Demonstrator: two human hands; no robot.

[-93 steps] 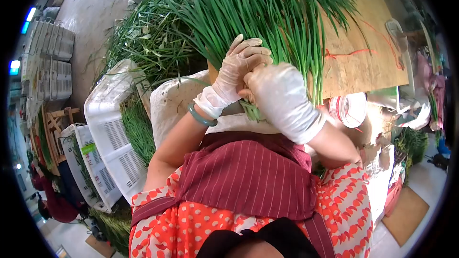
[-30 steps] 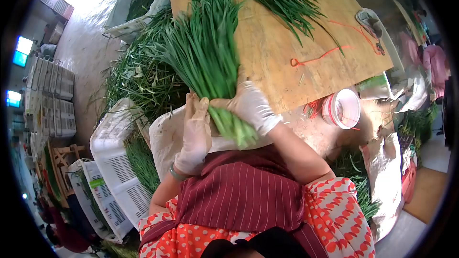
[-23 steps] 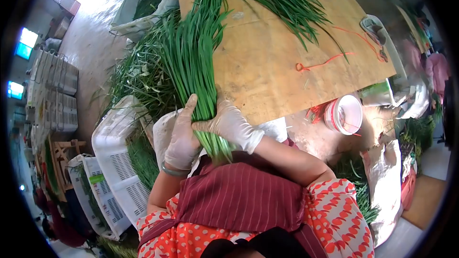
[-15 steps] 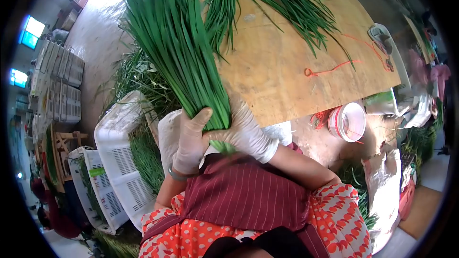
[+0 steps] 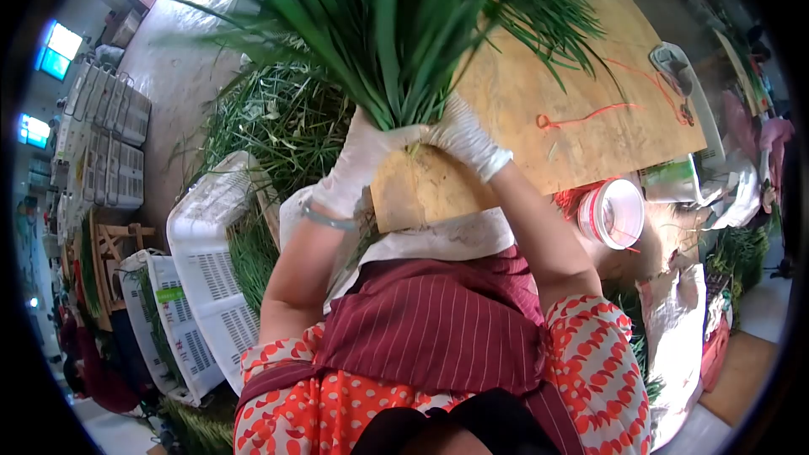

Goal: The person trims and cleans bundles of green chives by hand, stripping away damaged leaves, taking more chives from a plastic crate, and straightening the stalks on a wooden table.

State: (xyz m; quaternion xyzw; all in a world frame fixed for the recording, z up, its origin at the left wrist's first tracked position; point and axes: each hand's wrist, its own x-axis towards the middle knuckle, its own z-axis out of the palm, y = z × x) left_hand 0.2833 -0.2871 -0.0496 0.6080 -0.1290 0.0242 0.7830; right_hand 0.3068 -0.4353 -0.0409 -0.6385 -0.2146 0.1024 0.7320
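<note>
Holds a bunch of garlic chives (image 5: 383,42) above the wooden board (image 5: 607,139), with leaves fanned wide, blurred in places and cut off by the top edge. Conceals most of the stem ends behind white gloves, leaving their length below the grip hard to judge. Clamps the base from both sides, with left hand (image 5: 362,156) and right hand (image 5: 463,136) meeting around the stems, fingers closed and mostly hidden by glove and greenery. Masks the board's far left part behind the blades, along with some of a second bunch of chives (image 5: 556,25) lying there. Includes a length of red string (image 5: 581,115) loose on the board, and a white bucket (image 5: 611,213) just beyond the near right edge. Takes in a tangled heap of loose leaves (image 5: 278,122) to the left, partly covered by the held blades, then a white plastic crate (image 5: 206,257) nearer the body. Closes below on a striped maroon apron (image 5: 438,320), and at right on a pale sack (image 5: 681,307), washed out by glare.
</note>
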